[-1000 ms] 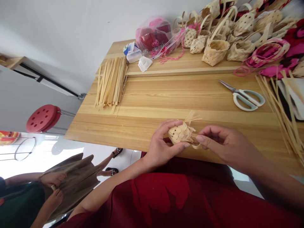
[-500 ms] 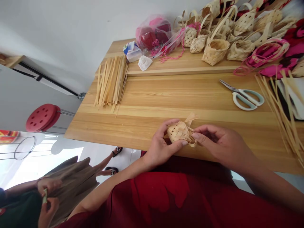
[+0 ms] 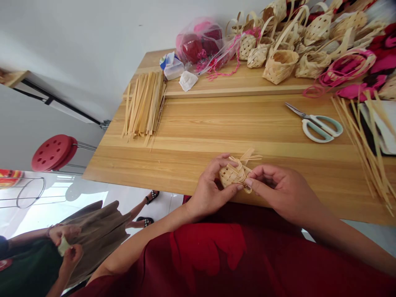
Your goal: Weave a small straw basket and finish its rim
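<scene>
A small half-woven straw basket (image 3: pixel 231 173) with loose strip ends sticking out sits between my hands, just above the near edge of the wooden table (image 3: pixel 216 123). My left hand (image 3: pixel 210 187) wraps round its left side, thumb under and fingers over. From the right, my right hand (image 3: pixel 278 192) pinches a loose strip at the basket's right end with thumb and forefinger.
A bundle of flat straw strips (image 3: pixel 144 105) lies at the table's far left. Scissors (image 3: pixel 318 123) lie at the right, with more strips (image 3: pixel 365 144) beyond. Finished small baskets (image 3: pixel 280 66) and a plastic bag (image 3: pixel 201 43) crowd the back. Another person's hands (image 3: pixel 66 247) work at lower left.
My right hand has moved left, closing in on the basket and pushing the loose strip against it. The basket has turned a little in my left hand.
</scene>
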Available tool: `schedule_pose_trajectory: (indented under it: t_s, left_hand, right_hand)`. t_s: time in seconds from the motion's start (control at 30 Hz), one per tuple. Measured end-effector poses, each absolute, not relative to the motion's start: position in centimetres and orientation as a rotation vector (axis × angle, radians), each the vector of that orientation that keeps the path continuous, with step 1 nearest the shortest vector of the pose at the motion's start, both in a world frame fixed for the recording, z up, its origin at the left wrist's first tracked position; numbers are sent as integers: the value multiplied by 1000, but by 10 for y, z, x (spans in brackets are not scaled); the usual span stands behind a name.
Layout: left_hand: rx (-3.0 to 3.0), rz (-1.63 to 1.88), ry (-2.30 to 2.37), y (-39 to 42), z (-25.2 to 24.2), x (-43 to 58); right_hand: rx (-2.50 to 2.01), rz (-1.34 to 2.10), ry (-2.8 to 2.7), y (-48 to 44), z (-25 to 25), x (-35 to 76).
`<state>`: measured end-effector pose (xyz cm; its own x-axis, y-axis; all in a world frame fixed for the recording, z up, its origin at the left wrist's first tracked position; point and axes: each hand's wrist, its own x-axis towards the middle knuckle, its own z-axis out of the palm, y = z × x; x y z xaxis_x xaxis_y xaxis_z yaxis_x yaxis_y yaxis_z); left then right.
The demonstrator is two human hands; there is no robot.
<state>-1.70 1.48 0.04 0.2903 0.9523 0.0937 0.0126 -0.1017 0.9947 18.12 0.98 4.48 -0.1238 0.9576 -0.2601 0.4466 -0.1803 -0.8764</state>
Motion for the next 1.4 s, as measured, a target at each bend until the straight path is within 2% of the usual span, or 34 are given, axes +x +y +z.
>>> schedule_pose_trajectory:
  t_s: [0.37,0.8,1.0,1.4]
  left_hand:
    - [1252,1246,1031,19,6,-16]
    - [1255,1209,1153,20,2,-19]
    - [1333,1201,1156,25,2,-22]
    - [1318,1287,1132,26,3,-20]
  right_hand:
    - [-1565,1293,-1463,2,34,175]
    - [-1479,1148,-1679,12,34,172]
    - [-1412,823,-1888,14,31,177]
    - [-1401,1221,-1683,24,27,171]
